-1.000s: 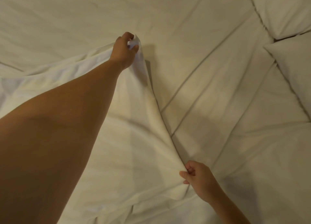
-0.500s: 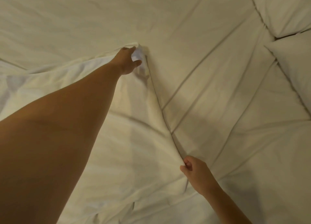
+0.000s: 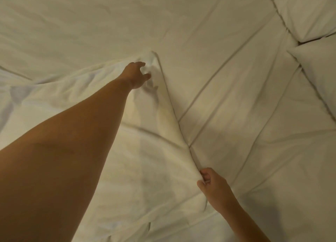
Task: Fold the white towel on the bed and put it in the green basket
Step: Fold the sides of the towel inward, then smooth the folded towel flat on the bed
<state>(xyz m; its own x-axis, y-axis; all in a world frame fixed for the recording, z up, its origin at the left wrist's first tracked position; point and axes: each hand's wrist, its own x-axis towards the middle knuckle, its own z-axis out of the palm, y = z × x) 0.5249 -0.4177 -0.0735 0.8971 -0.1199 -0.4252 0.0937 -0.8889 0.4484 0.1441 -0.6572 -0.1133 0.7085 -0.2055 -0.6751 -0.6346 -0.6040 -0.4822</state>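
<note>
White cloth towel [image 3: 145,150] spread flat over cream quilted bedcover [image 3: 236,100], filling left and lower middle of view, right edge running diagonally from far corner down to near corner. Left hand [image 3: 135,75] reached out at far corner of towel, fingers [image 3: 143,64] spread loose and uncurled, nothing pinched, fingertips just over or touching fabric, cannot tell which; shadow of hand on towel just below it. Bare left forearm across lower left of frame. Right hand [image 3: 211,183] low centre-right, curled tight, thumb and fingers pinching near right edge of towel where edge meets bedcover seam. Towel rumpled along far-left side, small folds near bottom edge. Two cream fabric pillows [image 3: 309,14] at upper right, touching each other, well apart from towel. Bedcover with stitched lines crossing at angles right of towel. Green basket out of frame. Dim warm light, everything tinted yellowish.
</note>
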